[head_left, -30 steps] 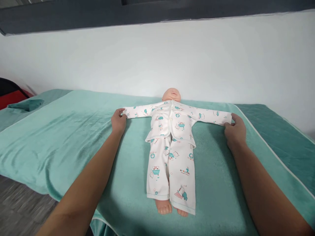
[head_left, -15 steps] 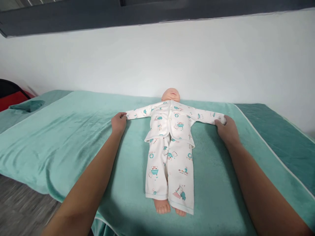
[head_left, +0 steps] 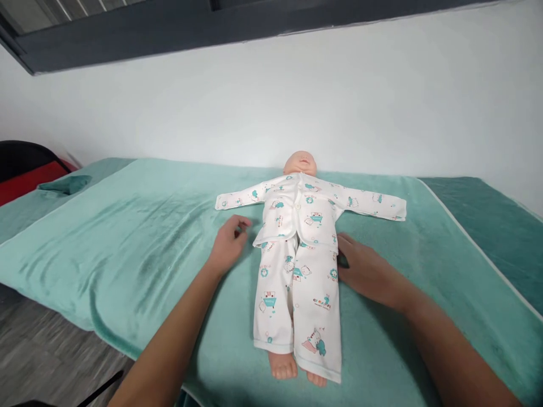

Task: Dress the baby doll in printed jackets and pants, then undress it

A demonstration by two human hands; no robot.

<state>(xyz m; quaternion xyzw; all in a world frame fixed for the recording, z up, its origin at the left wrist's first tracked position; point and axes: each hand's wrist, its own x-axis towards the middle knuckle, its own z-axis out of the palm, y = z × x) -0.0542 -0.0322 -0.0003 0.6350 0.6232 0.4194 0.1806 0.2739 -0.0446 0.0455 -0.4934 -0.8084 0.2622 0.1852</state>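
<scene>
A baby doll [head_left: 300,163] lies on its back on a green blanket [head_left: 169,243], arms stretched out to both sides. It wears a white printed long-sleeved shirt [head_left: 286,212] and matching trousers [head_left: 316,314]. The sleeves hide its hands; its bare feet [head_left: 283,366] show below the trouser legs. My left hand [head_left: 231,243] is just off the shirt's left side, below that sleeve, fingers loosely curled and apart, holding nothing. Beside the shirt's right hem is my right hand [head_left: 367,268], thumb and fingers apart, its fingertips at the cloth. Whether they touch it I cannot tell.
A white wall [head_left: 263,107] rises behind the bed, with a dark frame [head_left: 263,25] above. At the far left stands a red and black object [head_left: 29,175]. A darker green strip [head_left: 479,220] covers the bed's right end. Grey floor [head_left: 51,345] shows at lower left.
Both hands have let go of the sleeve cuffs and moved inward and down toward the doll's waist. The sleeves now lie spread out on their own. The view has shifted slightly.
</scene>
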